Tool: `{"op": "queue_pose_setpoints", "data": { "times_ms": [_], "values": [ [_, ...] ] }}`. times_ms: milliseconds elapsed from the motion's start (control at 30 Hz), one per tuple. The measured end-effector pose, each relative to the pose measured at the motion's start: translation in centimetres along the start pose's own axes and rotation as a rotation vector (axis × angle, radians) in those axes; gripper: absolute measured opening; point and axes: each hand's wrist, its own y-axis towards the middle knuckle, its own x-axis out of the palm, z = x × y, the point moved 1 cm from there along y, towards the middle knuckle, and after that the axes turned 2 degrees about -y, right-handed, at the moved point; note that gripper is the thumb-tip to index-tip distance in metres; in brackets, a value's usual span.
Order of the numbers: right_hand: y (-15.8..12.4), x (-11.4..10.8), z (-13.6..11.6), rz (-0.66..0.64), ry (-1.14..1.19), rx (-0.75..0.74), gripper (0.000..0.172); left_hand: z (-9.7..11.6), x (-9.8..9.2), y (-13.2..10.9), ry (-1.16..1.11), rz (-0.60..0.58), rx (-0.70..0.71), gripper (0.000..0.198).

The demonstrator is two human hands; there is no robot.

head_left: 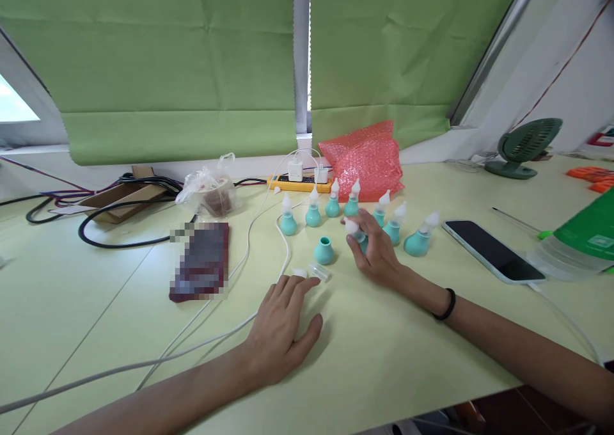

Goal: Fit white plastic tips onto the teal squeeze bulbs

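We record the right hand [377,251] at centre frame, just right of the middle. Its fingers are closed around the held bulb [359,235], a teal squeeze bulb with a white nozzle. The nozzle shows above the thumb and most of the teal body is hidden behind the fingers. The wrist carries a black band [447,305], and the forearm runs off toward the lower right corner, lying low over the table [407,358].

The left hand [283,323] lies below centre, palm down on the table, fingers apart and extended, clamped on nothing. A clear cap [319,272] and a small white piece [300,272] lie just beyond its fingertips; we cannot tell whether they touch. Its forearm enters from the lower left.

An uncapped bulb [323,251] stands between the two hands, apart from both. The row of bulbs [313,212] stands in an arc behind the right hand, each with a white nozzle.

Also noted:
- a phone [494,251] at right
- a pink bubble-wrap bag [364,160] behind the row
- a yellow power strip [297,181] to the left of the bag
- a white cable [249,243] passing left of the left hand
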Motion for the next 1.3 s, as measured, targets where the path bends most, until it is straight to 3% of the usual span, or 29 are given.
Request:
{"op": "queue_pose_setpoints", "data": {
  "times_ms": [233,333,433,767,967,1100,1300],
  "values": [
    [-0.6,-0.5,-4.3,-0.339,0.146,-0.338,0.032,-0.5,0.1,-0.1,-0.143,0.111,-0.122,0.026],
    [-0.9,-0.5,-4.7,-0.484,0.139,-0.369,0.033,-0.7,0.2,0.1,-0.171,0.119,-0.194,0.016],
    [-1.1,-0.6,-4.8,-0.542,0.114,-0.416,0.036,-0.8,0.2,0.3,-0.178,0.100,-0.229,0.011],
    [-1.3,-0.6,-4.9,-0.534,0.002,-0.472,0.047,-0.9,0.5,0.6,-0.047,0.013,-0.149,0.022],
    [-1.3,-0.4,-4.8,-0.513,-0.006,-0.455,0.041,-0.8,0.5,0.5,0.050,-0.047,-0.084,0.022],
    [-1.2,-0.6,-4.9,-0.532,-0.015,-0.460,0.047,-1.0,0.7,0.4,0.039,-0.012,-0.098,0.022],
    [-1.3,-0.6,-4.8,-0.391,0.133,-0.352,0.031,-0.9,0.5,0.6,0.015,-0.039,-0.124,0.028]
  ]
}}
